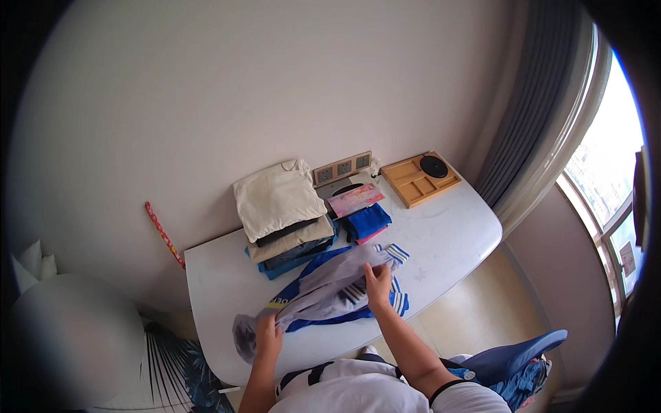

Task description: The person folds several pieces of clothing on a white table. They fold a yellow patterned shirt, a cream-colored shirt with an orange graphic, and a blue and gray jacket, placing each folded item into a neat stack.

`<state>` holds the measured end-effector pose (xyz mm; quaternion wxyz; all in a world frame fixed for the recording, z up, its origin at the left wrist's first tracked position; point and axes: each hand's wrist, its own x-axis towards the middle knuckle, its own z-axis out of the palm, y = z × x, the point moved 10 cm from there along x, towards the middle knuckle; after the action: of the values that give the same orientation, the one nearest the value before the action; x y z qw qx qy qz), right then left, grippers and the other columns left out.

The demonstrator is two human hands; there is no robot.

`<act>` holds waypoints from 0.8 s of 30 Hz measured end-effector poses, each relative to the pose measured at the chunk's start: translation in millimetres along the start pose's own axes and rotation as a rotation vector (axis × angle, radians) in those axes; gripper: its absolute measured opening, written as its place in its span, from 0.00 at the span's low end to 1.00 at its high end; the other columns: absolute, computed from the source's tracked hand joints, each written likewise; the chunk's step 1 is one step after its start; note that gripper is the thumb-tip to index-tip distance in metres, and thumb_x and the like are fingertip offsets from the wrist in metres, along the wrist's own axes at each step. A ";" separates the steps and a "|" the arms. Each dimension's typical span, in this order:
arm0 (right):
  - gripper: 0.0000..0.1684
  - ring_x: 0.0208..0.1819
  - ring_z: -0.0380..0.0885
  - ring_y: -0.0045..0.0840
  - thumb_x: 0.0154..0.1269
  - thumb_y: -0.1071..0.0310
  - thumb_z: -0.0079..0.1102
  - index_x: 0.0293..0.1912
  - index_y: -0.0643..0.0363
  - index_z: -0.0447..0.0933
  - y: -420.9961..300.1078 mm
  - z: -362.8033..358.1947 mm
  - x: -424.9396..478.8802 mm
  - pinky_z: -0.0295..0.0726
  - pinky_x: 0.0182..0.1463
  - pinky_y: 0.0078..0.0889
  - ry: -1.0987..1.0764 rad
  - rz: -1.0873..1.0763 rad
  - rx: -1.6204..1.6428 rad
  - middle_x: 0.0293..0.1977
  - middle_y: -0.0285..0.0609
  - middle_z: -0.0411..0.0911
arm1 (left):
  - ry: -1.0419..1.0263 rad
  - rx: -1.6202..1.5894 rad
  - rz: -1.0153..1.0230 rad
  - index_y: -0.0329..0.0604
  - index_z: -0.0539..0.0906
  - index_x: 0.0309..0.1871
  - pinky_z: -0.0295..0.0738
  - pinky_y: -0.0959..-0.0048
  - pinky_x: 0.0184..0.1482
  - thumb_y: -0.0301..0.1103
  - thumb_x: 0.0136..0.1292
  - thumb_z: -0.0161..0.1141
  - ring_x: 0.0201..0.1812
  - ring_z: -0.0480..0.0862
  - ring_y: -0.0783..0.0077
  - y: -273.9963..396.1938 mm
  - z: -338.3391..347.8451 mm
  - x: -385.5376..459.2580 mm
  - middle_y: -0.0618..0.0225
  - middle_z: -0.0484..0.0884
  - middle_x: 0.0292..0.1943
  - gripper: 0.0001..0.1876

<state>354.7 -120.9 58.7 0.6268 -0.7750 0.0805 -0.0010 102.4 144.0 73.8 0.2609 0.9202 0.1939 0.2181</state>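
A grey and blue jacket (330,281) with striped cuffs lies bunched across the white table (439,253) before me. My left hand (269,334) grips its grey fabric near the dark grey, rumpled end at the left. Close to the striped cuffs, my right hand (378,281) pinches the grey cloth between thumb and fingers. Part of the blue side shows beneath the grey layer and bears some lettering. Just beyond the jacket rises a stack of folded clothes with a cream garment (279,199) on top. A folded blue cloth (369,222) rests to the right of that stack.
A wooden compartment tray (413,188) with a black round pad stands at the table's back right. Wall sockets (345,168) and a pink printed card (356,200) are behind the blue cloth. A blue chair (511,359) holding clothes stands at the lower right.
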 end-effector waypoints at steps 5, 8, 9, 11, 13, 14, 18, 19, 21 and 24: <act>0.30 0.50 0.74 0.49 0.56 0.44 0.63 0.41 0.64 0.78 142.6 -21.1 -37.9 0.73 0.52 0.44 0.073 0.167 -0.410 0.42 0.60 0.77 | -0.014 0.001 0.005 0.37 0.77 0.45 0.74 0.58 0.40 0.23 0.56 0.57 0.39 0.79 0.46 4.0 -23.4 -13.1 0.51 0.79 0.37 0.12; 0.49 0.61 0.66 0.51 0.51 0.35 0.65 0.60 0.61 0.64 167.4 3.8 -89.9 0.68 0.60 0.53 -0.281 1.012 0.138 0.59 0.64 0.64 | 0.060 0.019 -0.034 0.38 0.77 0.37 0.74 0.59 0.32 0.26 0.58 0.58 0.31 0.79 0.46 0.8 -35.9 -20.8 0.53 0.78 0.28 0.05; 0.54 0.63 0.64 0.51 0.49 0.33 0.65 0.64 0.60 0.59 152.6 17.0 -119.0 0.67 0.61 0.56 -0.338 1.305 0.386 0.62 0.64 0.61 | 0.066 0.011 -0.051 0.37 0.77 0.34 0.73 0.59 0.31 0.27 0.58 0.59 0.30 0.79 0.46 3.3 -38.1 -18.7 0.53 0.78 0.26 0.04; 0.66 0.65 0.62 0.48 0.44 0.29 0.65 0.70 0.58 0.47 157.1 42.9 -126.1 0.63 0.62 0.60 -0.555 1.368 0.438 0.68 0.56 0.53 | 0.001 -0.031 -0.012 0.37 0.74 0.30 0.70 0.59 0.27 0.30 0.60 0.61 0.26 0.76 0.45 20.0 -35.3 -14.5 0.53 0.75 0.23 0.08; 0.69 0.66 0.60 0.48 0.41 0.29 0.68 0.70 0.57 0.46 147.8 65.4 -121.3 0.62 0.63 0.61 -0.646 1.284 0.423 0.67 0.56 0.54 | -0.062 -0.075 0.033 0.37 0.71 0.26 0.67 0.59 0.24 0.34 0.60 0.62 0.24 0.74 0.45 47.4 -39.1 -5.0 0.52 0.72 0.21 0.13; 0.67 0.67 0.57 0.47 0.42 0.30 0.69 0.70 0.57 0.48 133.0 71.8 -101.8 0.60 0.64 0.62 -0.596 1.127 0.526 0.68 0.52 0.55 | -0.093 -0.097 0.055 0.37 0.69 0.25 0.66 0.60 0.24 0.35 0.61 0.62 0.23 0.72 0.45 63.3 -42.0 0.1 0.52 0.72 0.20 0.15; 0.28 0.52 0.75 0.40 0.56 0.58 0.64 0.55 0.60 0.71 132.9 69.8 -20.3 0.73 0.58 0.44 -0.272 0.896 0.769 0.50 0.47 0.76 | -0.298 -0.173 0.091 0.36 0.71 0.27 0.67 0.62 0.25 0.40 0.57 0.67 0.23 0.71 0.46 101.7 -45.9 9.8 0.51 0.71 0.21 0.18; 0.21 0.48 0.77 0.39 0.57 0.65 0.62 0.50 0.61 0.73 108.1 58.9 -8.6 0.77 0.54 0.41 -0.197 0.876 0.893 0.46 0.47 0.78 | -0.367 -0.186 0.081 0.36 0.73 0.29 0.69 0.63 0.26 0.41 0.55 0.68 0.24 0.73 0.46 108.5 -47.2 11.0 0.52 0.73 0.22 0.18; 0.16 0.43 0.78 0.34 0.56 0.71 0.58 0.46 0.62 0.74 41.8 6.2 9.7 0.79 0.49 0.38 -0.053 0.592 0.930 0.41 0.45 0.77 | -0.399 -0.228 0.062 0.35 0.77 0.35 0.73 0.67 0.33 0.41 0.50 0.72 0.28 0.78 0.51 136.2 -59.1 17.0 0.50 0.78 0.29 0.20; 0.14 0.36 0.78 0.26 0.57 0.72 0.57 0.45 0.63 0.74 -78.0 -81.1 4.7 0.79 0.42 0.32 0.097 0.106 0.909 0.37 0.41 0.77 | -0.489 -0.324 0.077 0.34 0.79 0.45 0.75 0.69 0.43 0.38 0.45 0.74 0.38 0.82 0.53 164.4 -57.0 18.1 0.50 0.82 0.39 0.25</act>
<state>360.6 -184.6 151.4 0.8977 -0.4155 0.1407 -0.0405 128.7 45.4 215.9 0.4349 0.8985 0.0530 0.0280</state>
